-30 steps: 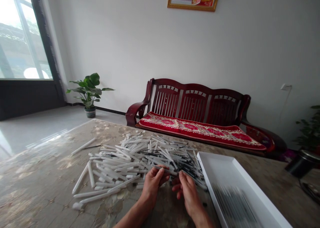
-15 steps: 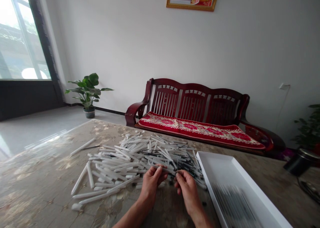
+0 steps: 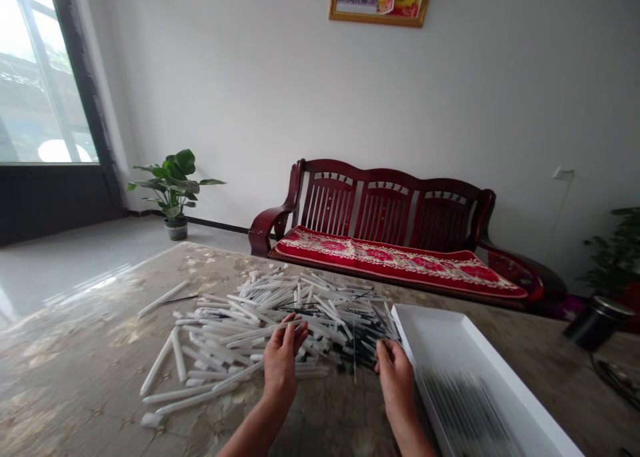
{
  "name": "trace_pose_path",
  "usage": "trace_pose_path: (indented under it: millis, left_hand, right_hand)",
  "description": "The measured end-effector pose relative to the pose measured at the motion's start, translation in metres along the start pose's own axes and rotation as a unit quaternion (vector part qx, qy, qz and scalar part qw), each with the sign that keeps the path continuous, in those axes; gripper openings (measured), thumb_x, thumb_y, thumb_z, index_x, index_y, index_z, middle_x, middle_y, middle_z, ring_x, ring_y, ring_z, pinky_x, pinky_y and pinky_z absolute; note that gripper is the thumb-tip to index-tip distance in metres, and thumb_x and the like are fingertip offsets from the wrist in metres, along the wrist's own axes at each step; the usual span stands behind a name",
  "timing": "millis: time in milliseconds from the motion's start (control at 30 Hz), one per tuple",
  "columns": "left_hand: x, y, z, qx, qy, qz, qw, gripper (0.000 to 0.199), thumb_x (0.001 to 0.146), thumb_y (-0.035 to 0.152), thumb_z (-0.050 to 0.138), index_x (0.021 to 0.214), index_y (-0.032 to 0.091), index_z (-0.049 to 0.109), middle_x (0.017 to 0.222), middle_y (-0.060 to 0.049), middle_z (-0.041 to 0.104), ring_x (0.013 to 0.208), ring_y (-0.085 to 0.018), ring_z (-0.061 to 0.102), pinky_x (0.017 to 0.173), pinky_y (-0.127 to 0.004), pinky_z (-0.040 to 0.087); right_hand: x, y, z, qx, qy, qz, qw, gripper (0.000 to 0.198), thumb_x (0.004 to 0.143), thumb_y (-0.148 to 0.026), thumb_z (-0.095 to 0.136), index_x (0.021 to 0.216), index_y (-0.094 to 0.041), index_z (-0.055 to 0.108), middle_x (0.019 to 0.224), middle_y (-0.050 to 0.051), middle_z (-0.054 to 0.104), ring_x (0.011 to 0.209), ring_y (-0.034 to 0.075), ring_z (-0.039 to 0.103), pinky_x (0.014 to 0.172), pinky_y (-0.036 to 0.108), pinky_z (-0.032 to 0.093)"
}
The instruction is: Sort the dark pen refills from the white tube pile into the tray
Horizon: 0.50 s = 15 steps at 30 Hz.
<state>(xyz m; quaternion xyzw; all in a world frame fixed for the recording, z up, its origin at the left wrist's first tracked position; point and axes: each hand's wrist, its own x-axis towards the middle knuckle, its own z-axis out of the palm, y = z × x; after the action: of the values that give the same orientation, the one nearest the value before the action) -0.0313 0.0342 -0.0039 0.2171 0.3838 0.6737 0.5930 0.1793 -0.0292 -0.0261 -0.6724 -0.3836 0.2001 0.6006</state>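
A heap of slim white pen-like tubes [image 3: 220, 340] lies on the table, with darker thin sticks and black tips [image 3: 345, 340] mixed in at its right side. My left hand [image 3: 281, 360] is over the front of the heap, its fingers loosely apart beside a white tube; nothing is clearly gripped. My right hand [image 3: 396, 373] is at the heap's right edge, thumb and fingers pinched together. What the pinch holds, if anything, is too small to tell. Between the hands a thin, blurred upright stick [image 3: 355, 353] shows, touching neither hand.
At my right a white open tray [image 3: 440, 323] holds a row of thin grey-green sticks [image 3: 467, 403]. Farther right stands a black cylinder [image 3: 597, 323] with a cable. A patterned cloth [image 3: 75, 383] covers the table. Behind is a dark red wooden bench [image 3: 385, 207].
My hands, close together half a second ago, have moved apart. The left went left over the white tubes; the right went right toward the tray.
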Motion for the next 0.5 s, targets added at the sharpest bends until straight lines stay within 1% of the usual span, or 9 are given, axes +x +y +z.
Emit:
trace_pose_path:
  millis: [33, 100, 167, 267, 333, 433, 500]
  left_hand:
    - [0.0, -0.001, -0.001, 0.012, -0.004, 0.006, 1.0, 0.025, 0.074, 0.033, 0.077, 0.091, 0.017, 0.069, 0.108, -0.01, 0.074, 0.087, -0.02, 0.074, 0.082, -0.032, 0.061]
    - [-0.001, -0.002, -0.001, 0.035, -0.014, 0.027, 0.999, 0.028, 0.072, 0.036, 0.079, 0.091, 0.017, 0.069, 0.135, -0.012, 0.061, 0.096, -0.024, 0.073, 0.085, -0.034, 0.06]
    - [-0.003, -0.001, -0.001, 0.055, -0.029, 0.049, 0.997, 0.039, 0.073, 0.039, 0.078, 0.105, 0.019, 0.068, 0.147, -0.013, 0.05, 0.103, -0.027, 0.071, 0.086, -0.036, 0.06]
    - [-0.005, 0.003, 0.0, 0.07, -0.035, 0.069, 0.995, 0.059, 0.079, 0.042, 0.072, 0.133, 0.026, 0.053, 0.151, -0.013, 0.044, 0.104, -0.026, 0.071, 0.085, -0.037, 0.06]
    - [-0.004, 0.007, 0.0, 0.072, -0.024, 0.082, 0.994, 0.064, 0.084, 0.043, 0.066, 0.142, 0.03, 0.045, 0.153, -0.013, 0.041, 0.102, -0.025, 0.072, 0.083, -0.036, 0.061]
    - [0.0, 0.014, -0.003, 0.072, 0.007, 0.114, 0.991, 0.063, 0.088, 0.041, 0.06, 0.147, 0.033, 0.038, 0.152, -0.01, 0.042, 0.102, -0.023, 0.072, 0.083, -0.033, 0.061]
    - [0.003, 0.017, -0.005, 0.071, 0.018, 0.132, 0.988, 0.063, 0.089, 0.04, 0.059, 0.148, 0.035, 0.037, 0.154, -0.01, 0.041, 0.103, -0.023, 0.072, 0.083, -0.033, 0.061]
  right_hand:
    - [-0.001, -0.001, 0.001, -0.006, 0.004, -0.001, 1.0, 0.047, 0.076, -0.067, 0.057, 0.084, -0.021, 0.063, 0.063, 0.001, 0.064, 0.048, 0.016, 0.054, 0.051, 0.029, 0.046]
    - [-0.003, -0.002, 0.004, -0.015, 0.007, -0.004, 1.0, 0.048, 0.074, -0.065, 0.06, 0.091, -0.02, 0.063, 0.067, 0.002, 0.068, 0.047, 0.017, 0.056, 0.051, 0.03, 0.047]
    - [-0.004, -0.004, 0.005, -0.022, 0.005, -0.014, 1.0, 0.047, 0.074, -0.063, 0.061, 0.094, -0.021, 0.063, 0.072, 0.004, 0.071, 0.051, 0.018, 0.06, 0.052, 0.03, 0.048]
    - [-0.007, -0.004, 0.007, -0.049, -0.016, -0.046, 0.998, 0.036, 0.079, -0.057, 0.059, 0.085, -0.023, 0.063, 0.078, 0.006, 0.073, 0.067, 0.021, 0.067, 0.061, 0.029, 0.05]
    - [-0.009, -0.002, 0.01, -0.07, -0.038, -0.062, 0.995, 0.031, 0.081, -0.052, 0.058, 0.085, -0.022, 0.065, 0.079, 0.007, 0.074, 0.073, 0.023, 0.069, 0.066, 0.03, 0.051]
    - [-0.011, -0.002, 0.012, -0.094, -0.064, -0.074, 0.991, 0.032, 0.084, -0.044, 0.056, 0.103, -0.021, 0.067, 0.083, 0.006, 0.076, 0.073, 0.023, 0.07, 0.065, 0.031, 0.051]
    - [-0.01, -0.005, 0.01, -0.118, -0.062, -0.095, 0.986, 0.033, 0.087, -0.038, 0.052, 0.112, -0.021, 0.065, 0.087, 0.006, 0.076, 0.075, 0.022, 0.071, 0.065, 0.03, 0.051]
